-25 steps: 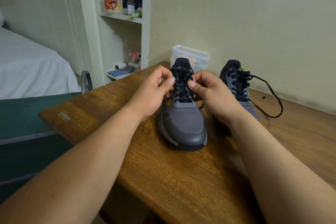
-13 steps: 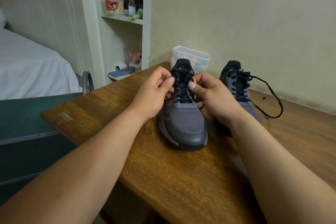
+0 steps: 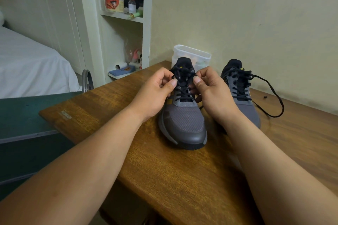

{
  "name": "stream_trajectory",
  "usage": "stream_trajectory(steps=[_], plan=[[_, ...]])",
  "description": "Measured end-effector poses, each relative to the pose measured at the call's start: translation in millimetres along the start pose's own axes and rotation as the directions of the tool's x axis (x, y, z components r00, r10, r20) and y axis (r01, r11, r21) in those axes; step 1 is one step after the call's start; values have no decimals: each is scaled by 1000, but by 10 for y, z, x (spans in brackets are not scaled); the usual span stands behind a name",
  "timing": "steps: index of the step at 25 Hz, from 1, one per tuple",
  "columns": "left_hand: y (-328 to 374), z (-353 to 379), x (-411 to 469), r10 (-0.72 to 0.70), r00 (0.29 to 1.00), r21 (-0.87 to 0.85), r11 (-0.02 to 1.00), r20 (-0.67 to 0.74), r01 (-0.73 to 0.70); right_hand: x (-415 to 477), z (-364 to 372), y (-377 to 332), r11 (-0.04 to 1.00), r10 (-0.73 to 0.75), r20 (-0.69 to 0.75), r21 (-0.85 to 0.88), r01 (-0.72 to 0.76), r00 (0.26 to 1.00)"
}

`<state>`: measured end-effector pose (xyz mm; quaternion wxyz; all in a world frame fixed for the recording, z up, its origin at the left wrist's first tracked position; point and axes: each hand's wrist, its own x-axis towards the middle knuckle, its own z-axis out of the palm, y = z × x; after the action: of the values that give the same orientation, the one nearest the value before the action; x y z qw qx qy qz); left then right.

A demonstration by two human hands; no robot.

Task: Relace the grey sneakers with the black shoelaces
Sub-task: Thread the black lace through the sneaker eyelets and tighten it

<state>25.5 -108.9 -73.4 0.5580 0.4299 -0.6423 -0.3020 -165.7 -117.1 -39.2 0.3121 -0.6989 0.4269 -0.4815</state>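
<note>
A grey sneaker [image 3: 184,124] stands toe toward me on the wooden table [image 3: 164,170]. Its black shoelace [image 3: 183,86] crosses the eyelets up to the tongue. My left hand [image 3: 155,93] pinches the lace at the shoe's top left, thumb against fingers. My right hand [image 3: 212,93] pinches the lace at the top right. The second grey sneaker [image 3: 243,97] stands behind my right hand, partly hidden by it. Its own black lace [image 3: 272,100] trails loose in a loop on the table to the right.
A clear plastic box [image 3: 192,55] stands against the wall behind the sneakers. White shelves [image 3: 126,18] with bottles and small items are at the back left. A bed [image 3: 33,64] and a green surface [image 3: 27,115] lie to the left of the table.
Both hands have stayed at the top of the near sneaker, with only slight finger shifts on the lace. The shoes have not moved.
</note>
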Motion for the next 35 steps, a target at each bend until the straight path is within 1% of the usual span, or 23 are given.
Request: stream_trajectory(steps=[4,5,8,11,16,20,24,28,30,32,35], plan=[[16,15,-10,-23,1000,-35,999,2,24,-7,-48,-12,999,45,104,11,-47,994],[22,14,-13,-23,1000,-33,999,4,23,-10,-51,-19,999,46,112,7,-47,993],[35,-2,-13,-16,1000,-16,1000,9,16,-16,-13,-17,999,28,37,-31,-27,999],[29,-1,-14,-14,1000,1,1000,6,14,-17,15,-7,999,55,-11,0,-55,998],[25,15,-13,29,999,31,999,-32,-28,1,-23,-7,994,97,42,40,-99,994],[49,30,-28,19,997,45,999,-76,-16,-2,-21,5,995,90,53,48,-92,995],[84,37,-51,14,997,56,998,-81,-9,-10,-23,-3,994,94,59,53,-97,994],[112,55,-62,-6,998,33,999,-66,8,-15,-12,-35,991,101,107,72,-109,989],[114,74,-101,-64,997,18,998,-54,65,5,-6,-71,989,139,139,26,-144,981],[109,83,-129,-124,992,36,992,-33,125,34,-18,-109,982,178,142,-86,-167,974],[159,105,-103,-215,977,5,977,-6,215,45,-17,-153,969,168,125,-202,-141,978]])
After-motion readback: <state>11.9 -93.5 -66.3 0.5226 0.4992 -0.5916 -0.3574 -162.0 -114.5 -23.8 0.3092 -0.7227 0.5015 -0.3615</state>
